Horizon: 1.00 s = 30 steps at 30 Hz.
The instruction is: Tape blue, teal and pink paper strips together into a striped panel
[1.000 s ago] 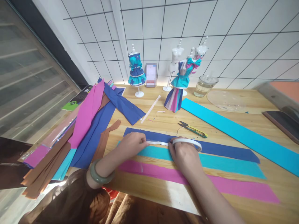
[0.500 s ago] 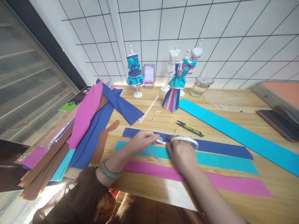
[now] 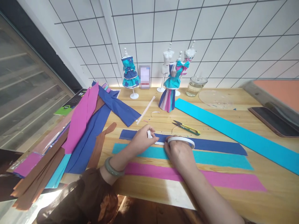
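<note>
Wooden table (image 3: 275, 205), tiled wall (image 3: 142, 31) at twelve. Right hand (image 3: 181, 155) grips tape roll (image 3: 183, 139) over navy strip (image 3: 217, 147), probably steadying it; left hand (image 3: 142, 138), toward ten, pinches white scrap (image 3: 149, 134). Snips (image 3: 187, 127) at one from roll, presumably handy.

The wooden table (image 3: 275, 189) bears coloured strips (image 3: 219, 158), snips (image 3: 188, 128) and mannequins (image 3: 172, 81).

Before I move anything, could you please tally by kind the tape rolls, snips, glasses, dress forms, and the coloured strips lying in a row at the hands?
Tape roll, at the right hand: 1
Snips: 1
Glass: 1
Dress forms: 4
Strips, navy, teal and pink: 3
Total: 10
</note>
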### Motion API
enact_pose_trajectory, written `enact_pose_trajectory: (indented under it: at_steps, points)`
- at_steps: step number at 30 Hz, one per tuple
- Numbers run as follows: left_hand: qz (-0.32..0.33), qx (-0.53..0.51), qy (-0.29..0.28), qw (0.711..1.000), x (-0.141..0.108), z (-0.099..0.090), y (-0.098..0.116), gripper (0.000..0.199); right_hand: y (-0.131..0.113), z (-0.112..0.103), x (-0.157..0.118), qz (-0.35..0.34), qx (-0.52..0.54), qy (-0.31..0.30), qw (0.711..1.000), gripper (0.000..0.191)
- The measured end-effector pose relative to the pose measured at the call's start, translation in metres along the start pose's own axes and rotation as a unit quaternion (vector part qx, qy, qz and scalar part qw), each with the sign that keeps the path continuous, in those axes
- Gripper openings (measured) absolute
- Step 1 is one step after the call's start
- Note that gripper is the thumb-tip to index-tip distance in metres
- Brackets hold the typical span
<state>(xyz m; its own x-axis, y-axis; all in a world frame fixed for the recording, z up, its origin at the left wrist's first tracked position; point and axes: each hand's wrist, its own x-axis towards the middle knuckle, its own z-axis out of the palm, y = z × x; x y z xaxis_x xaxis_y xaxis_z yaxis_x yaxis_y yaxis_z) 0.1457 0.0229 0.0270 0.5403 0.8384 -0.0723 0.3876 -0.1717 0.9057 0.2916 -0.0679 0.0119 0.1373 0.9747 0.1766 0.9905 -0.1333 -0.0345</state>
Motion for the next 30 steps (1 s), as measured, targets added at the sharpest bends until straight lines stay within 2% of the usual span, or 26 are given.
enact_pose_trajectory:
  at_steps: [4,10,22,26,30]
  points:
    - [0.009,0.052,-0.027,0.998,0.001,0.001,0.002,0.019,-0.001,-0.003,0.000,-0.003,-0.008,0.003,1.000,0.021]
    - [0.066,0.164,-0.022,0.984,0.003,0.008,-0.001,0.013,0.000,-0.002,-0.001,-0.003,-0.015,0.014,1.000,0.017]
    - [0.087,0.181,-0.017,0.980,0.002,0.013,-0.012,0.015,0.007,0.000,-0.004,-0.006,-0.040,0.044,0.998,0.014]
    - [0.112,0.218,-0.024,0.969,-0.002,0.013,-0.010,0.018,0.013,0.003,-0.007,-0.017,-0.019,0.058,0.998,0.010]
    - [0.123,0.273,-0.035,0.953,-0.009,0.013,-0.002,0.025,0.019,0.007,-0.011,-0.018,-0.016,0.085,0.996,0.018]
